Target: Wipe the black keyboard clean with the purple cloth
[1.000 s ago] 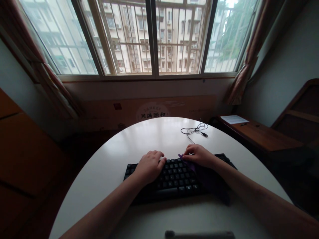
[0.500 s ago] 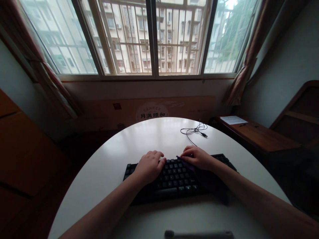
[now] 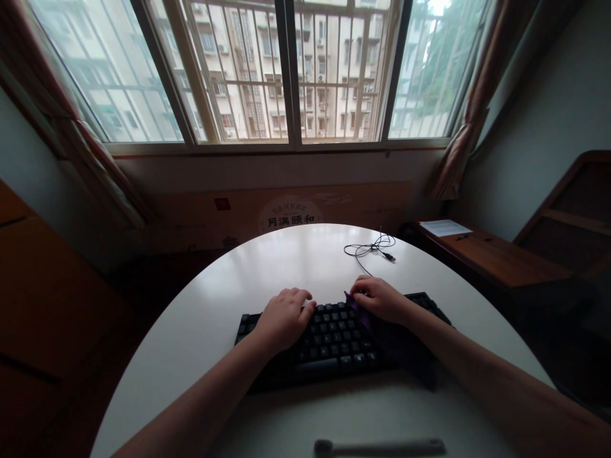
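Note:
A black keyboard (image 3: 329,337) lies on the white round table (image 3: 191,318). Across its left part rests my left hand (image 3: 287,318), fingers curled over the back edge and thumb on the keys, gripping it. My right hand (image 3: 379,299) is closed on a dark purple cloth (image 3: 365,317), pinched at the keyboard's back edge right of the middle. The cloth drapes under my right wrist over the right-hand keys and past the front edge. Keys beneath the cloth and both hands are hidden.
The keyboard's cable (image 3: 370,247) lies loosely coiled behind my right hand, its USB plug showing. A grey toothbrush (image 3: 382,447) lies near the front edge. At right stands a brown wooden table (image 3: 515,261) with paper (image 3: 445,228); a barred window (image 3: 296,76) is ahead.
My right hand has shifted slightly right and up along the keyboard's back edge with the purple cloth, whose corner now sticks up. My left hand stays in place on the keyboard.

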A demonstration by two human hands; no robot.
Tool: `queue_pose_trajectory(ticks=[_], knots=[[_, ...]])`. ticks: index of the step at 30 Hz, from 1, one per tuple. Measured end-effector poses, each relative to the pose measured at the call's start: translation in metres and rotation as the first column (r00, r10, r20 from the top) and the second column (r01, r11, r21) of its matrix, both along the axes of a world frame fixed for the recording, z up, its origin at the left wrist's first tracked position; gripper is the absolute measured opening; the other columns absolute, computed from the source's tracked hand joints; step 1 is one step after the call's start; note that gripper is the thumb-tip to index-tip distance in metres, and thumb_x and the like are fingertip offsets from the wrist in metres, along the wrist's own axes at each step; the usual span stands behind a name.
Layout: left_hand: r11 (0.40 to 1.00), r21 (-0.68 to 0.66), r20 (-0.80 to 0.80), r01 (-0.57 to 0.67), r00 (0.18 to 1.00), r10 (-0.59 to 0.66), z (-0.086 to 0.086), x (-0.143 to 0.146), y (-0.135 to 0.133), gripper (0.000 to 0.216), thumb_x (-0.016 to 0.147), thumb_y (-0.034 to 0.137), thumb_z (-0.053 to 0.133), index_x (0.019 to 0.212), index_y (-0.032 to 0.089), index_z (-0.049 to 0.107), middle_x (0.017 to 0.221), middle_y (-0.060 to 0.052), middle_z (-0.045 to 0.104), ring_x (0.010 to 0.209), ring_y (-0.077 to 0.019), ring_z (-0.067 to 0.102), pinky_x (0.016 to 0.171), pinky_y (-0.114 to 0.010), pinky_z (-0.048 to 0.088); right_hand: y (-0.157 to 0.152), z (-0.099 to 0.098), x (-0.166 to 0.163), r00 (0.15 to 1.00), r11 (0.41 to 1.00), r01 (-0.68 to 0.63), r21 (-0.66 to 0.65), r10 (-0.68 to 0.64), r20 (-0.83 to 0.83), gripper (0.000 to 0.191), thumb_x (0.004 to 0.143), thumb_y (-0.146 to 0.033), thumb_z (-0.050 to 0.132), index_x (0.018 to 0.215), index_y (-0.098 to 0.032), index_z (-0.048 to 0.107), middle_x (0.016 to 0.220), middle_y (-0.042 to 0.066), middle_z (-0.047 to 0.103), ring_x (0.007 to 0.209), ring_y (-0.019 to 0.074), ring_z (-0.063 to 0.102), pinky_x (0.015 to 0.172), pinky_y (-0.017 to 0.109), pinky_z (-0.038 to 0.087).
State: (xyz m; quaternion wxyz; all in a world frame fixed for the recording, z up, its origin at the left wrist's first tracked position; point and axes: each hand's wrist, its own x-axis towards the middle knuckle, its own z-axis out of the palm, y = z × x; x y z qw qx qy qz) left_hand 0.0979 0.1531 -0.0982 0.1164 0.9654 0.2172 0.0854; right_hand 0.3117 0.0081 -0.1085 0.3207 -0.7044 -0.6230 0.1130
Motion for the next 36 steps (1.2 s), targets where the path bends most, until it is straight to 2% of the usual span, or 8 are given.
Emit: queue_pose_trajectory(ticks=[14,17,24,30,36], knots=[[1.000,-0.001,-0.005,-0.016,1.000,0.016,0.0002,-0.0003,-0.0009,0.040,0.096,0.045,0.031,0.106,0.022,0.062,0.111,-0.008,0.066,0.106,-0.0256,0.056,0.092,-0.038,0.042,-0.0019,-0.0001,-0.0026,0.990,0.990,-0.138,-0.007,0.138,-0.025,0.022,0.086,-0.021,0.058,0.098,-0.021,0.076,0.094,0.006,0.068,0.089,0.0182,0.062,0.083,0.029,0.047],[1.000,-0.001,-0.008,-0.013,1.000,0.013,0.0007,-0.0002,-0.0012,0.040,0.096,0.044,0.031,0.106,0.022,0.062,0.111,-0.008,0.066,0.107,-0.0254,0.056,0.092,-0.038,0.042,-0.0024,0.0000,-0.0024,0.992,0.992,-0.126,0.006,0.126,-0.013,0.020,0.085,-0.020,0.059,0.095,-0.020,0.076,0.092,0.006,0.069,0.089,0.0185,0.062,0.084,0.030,0.047],[1.000,-0.018,-0.017,-0.025,1.000,0.025,0.0039,-0.0002,-0.0027,0.040,0.096,0.045,0.031,0.107,0.022,0.063,0.113,-0.009,0.065,0.108,-0.0259,0.056,0.092,-0.039,0.042,-0.0028,0.0004,-0.0033,0.999,0.999,-0.040,0.015,0.040,0.032,0.013,0.083,-0.024,0.061,0.082,-0.017,0.072,0.086,0.006,0.066,0.081,0.0175,0.061,0.075,0.029,0.047],[1.000,-0.014,-0.017,-0.027,1.000,0.027,0.0041,-0.0005,-0.0031,0.039,0.096,0.044,0.032,0.107,0.022,0.063,0.112,-0.009,0.065,0.107,-0.0255,0.056,0.091,-0.038,0.042,-0.0039,0.0005,-0.0047,1.000,1.000,-0.007,0.020,0.007,0.031,0.016,0.086,-0.025,0.058,0.085,-0.017,0.072,0.088,0.007,0.066,0.082,0.0175,0.061,0.075,0.029,0.047],[0.999,-0.015,-0.025,-0.030,0.999,0.030,0.0069,-0.0011,-0.0047,0.039,0.096,0.044,0.032,0.106,0.022,0.063,0.112,-0.009,0.065,0.107,-0.0259,0.056,0.092,-0.039,0.042,-0.0043,-0.0006,-0.0045,0.998,0.998,-0.059,-0.006,0.060,0.022,0.016,0.084,-0.027,0.061,0.091,-0.020,0.074,0.096,0.006,0.068,0.086,0.0185,0.062,0.080,0.030,0.048]])
